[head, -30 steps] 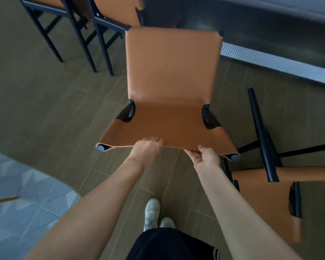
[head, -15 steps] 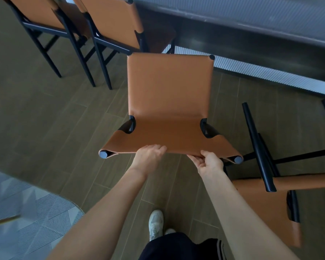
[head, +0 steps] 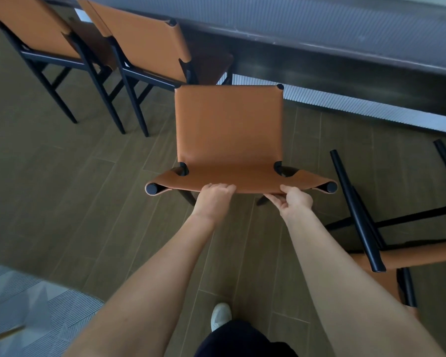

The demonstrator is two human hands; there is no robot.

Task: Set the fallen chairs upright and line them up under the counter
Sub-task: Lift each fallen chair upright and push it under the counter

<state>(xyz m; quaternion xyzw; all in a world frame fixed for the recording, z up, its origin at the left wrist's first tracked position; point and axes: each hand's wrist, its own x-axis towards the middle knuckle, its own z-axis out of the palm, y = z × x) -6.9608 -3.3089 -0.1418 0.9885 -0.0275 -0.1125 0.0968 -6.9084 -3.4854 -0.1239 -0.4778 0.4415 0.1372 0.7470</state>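
A head-worn view looking down. An upright chair [head: 228,130] with a tan leather seat and a black frame is seen at the centre, facing a dark tabletop [head: 319,29] that runs across the top of the view. The seat stretches away towards the tabletop, and the top edge of the backrest lies nearest the viewer.

That top edge is held by both bare arms. The left grip [head: 213,198] is curled over the leather edge from above. The right grip [head: 295,200] pinches the same edge, thumb on top and fingers beneath. Two black legs are glimpsed below the backrest; whether they touch the wooden plank floor [head: 75,189] cannot be told.

To the left, two matching chairs [head: 36,29] [head: 144,47] stand upright side by side, their seats tucked under the tabletop. To the right, just beside the held chair, a fallen chair [head: 422,256] lies on its side, its black legs pointing across the floor.

A white ribbed panel [head: 371,109] runs along the foot of the counter. A grey patterned rug [head: 23,318] is seen at lower left, and a white shoe [head: 220,315] between the forearms.
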